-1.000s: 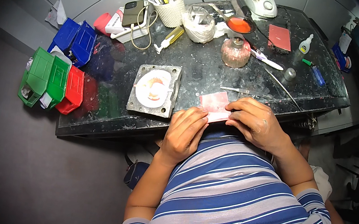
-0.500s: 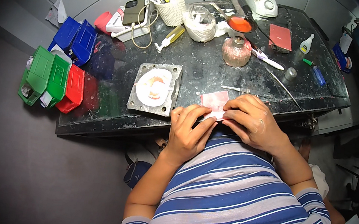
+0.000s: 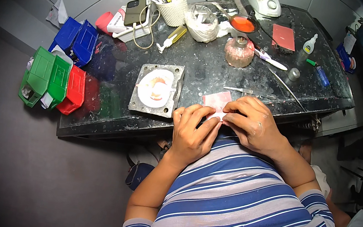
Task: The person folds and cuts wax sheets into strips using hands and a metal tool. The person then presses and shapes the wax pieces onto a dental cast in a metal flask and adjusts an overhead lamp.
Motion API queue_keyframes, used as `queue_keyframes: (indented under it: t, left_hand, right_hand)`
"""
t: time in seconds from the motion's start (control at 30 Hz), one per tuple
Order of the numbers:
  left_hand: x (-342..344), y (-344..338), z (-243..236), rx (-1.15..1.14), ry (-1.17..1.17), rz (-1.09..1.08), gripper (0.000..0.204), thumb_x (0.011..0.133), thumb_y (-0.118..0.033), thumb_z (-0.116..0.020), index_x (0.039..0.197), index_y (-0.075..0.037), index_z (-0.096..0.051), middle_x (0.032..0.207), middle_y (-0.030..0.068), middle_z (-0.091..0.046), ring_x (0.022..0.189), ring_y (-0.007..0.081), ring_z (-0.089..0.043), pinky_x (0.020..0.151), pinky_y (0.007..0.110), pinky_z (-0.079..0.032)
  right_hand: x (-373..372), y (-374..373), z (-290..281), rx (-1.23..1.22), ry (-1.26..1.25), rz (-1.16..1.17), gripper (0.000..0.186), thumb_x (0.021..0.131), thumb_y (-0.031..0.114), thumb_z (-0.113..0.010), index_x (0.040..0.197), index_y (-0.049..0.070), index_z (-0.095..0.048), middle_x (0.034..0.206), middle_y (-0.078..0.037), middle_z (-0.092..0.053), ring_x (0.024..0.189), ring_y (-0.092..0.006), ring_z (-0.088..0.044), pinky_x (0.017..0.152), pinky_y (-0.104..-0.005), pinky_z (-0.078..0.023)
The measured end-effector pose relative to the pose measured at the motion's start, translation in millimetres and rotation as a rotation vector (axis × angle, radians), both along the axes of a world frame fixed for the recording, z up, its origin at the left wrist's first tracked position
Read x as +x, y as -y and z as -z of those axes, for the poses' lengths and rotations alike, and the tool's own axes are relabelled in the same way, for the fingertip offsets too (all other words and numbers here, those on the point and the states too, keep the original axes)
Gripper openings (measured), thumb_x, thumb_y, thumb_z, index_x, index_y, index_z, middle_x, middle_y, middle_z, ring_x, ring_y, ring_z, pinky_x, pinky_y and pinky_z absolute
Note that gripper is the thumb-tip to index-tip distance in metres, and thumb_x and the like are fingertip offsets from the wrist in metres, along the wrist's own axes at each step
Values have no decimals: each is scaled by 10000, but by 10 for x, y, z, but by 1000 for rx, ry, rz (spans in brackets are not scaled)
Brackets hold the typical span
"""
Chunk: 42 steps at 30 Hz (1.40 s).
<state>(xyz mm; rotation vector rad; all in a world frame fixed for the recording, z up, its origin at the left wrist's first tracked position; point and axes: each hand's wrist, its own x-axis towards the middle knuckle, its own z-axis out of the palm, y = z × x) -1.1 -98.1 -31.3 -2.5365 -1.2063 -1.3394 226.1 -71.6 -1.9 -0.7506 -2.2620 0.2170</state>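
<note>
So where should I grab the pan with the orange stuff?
Probably by its dark handle, coming down from above. The handle is long and points to the far side, away from the orange stuff in the pan. The white machine sits close on the handle's right, so sideways from there looks tight.

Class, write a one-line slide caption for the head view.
Left hand and right hand pinch a pink sheet at the black table's near edge, beside a square metal block.
</note>
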Motion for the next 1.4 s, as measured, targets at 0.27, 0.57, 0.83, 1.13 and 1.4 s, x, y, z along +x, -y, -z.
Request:
queue_keyframes:
  t: [0.27, 0.57, 0.83, 1.13, 1.4]
  left_hand:
    - [16, 2, -8, 10, -15, -17, 225, 836, -87, -888, 1038, -105, -790, 1170, 53, -746, 1101, 274, -667, 1003, 449, -382]
    - [50, 13, -27, -7, -39, -40, 232, 828, -102, -883, 1040, -129, -793, 1184, 47, -733, 1122, 278, -646, 1011, 464, -372]
    - [8, 13, -6, -24, -20, -37, 213, 866, -104, -870, 1058, -93, -780, 1186, 61, -751, 1119, 280, -668, 1018, 452, -379]
    - [-126, 22, 47, -13, 18, 37, 200, 898, -49, -862, 1072, -44, -765, 1220, 114, -804, 1153, 298, -730, 1025, 434, -439]
    - [-167, 6, 77, 21, 3, 72, 231, 890, -32, -863, 1095, -24, -755, 1224, 127, -800, 1137, 307, -735, 998, 434, -452]
  right_hand:
    - [44, 23, -3, 32, 12, -6, 180, 879, 91, -843, 1025, 30, -756, 1135, -90, -766, 1040, -337, -726, 918, -457, -578]
    - [40, 26, -28, 6, 29, 5, 149, 902, 73, -817, 1034, 32, -760, 1158, -92, -774, 1053, -328, -733, 900, -445, -586]
    - [68, -17, -34, 17, -34, -33, 115, 919, 62, -801, 977, 1, -723, 1089, -110, -763, 962, -317, -730, 843, -426, -595]
    - [127, -35, -41, -49, -44, -56, 135, 919, 77, -838, 993, 5, -751, 1112, -132, -793, 982, -337, -763, 857, -433, -611]
    - [147, -41, -49, -19, -42, -76, 122, 915, 44, -808, 978, -14, -722, 1104, -138, -769, 989, -335, -750, 871, -431, -609]
